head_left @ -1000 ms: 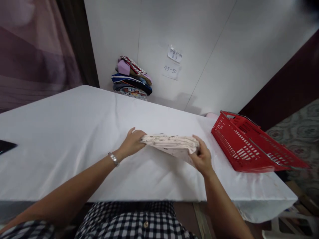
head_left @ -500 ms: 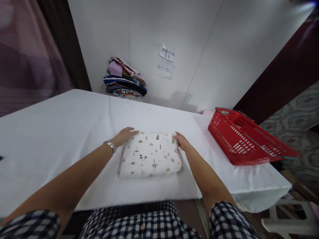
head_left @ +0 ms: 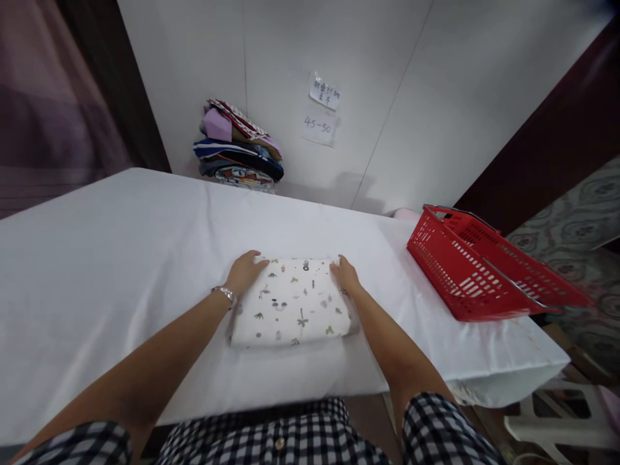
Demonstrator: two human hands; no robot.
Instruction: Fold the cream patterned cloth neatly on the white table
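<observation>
A folded white cloth printed with small plants and animals lies on the white-covered table in front of me. At its far left corner is my left hand, thumb on the top and fingers at the far edge, gripping the corner. My right hand holds the far right corner the same way, its thumb on the print and a finger over the edge. Both hands partly cover the cloth's sides, and some fingertips are hidden behind it.
A red perforated basket with metal handles stands on the right of the white tablecloth. Against the wall at the back left is a stack of folded fabrics. Paper notes hang on the wall. A white plastic stool is at lower right.
My left thumb has come down onto the cloth's far left corner. My right hand has shifted slightly inward along the far right corner. The cloth lies in nearly the same place.
</observation>
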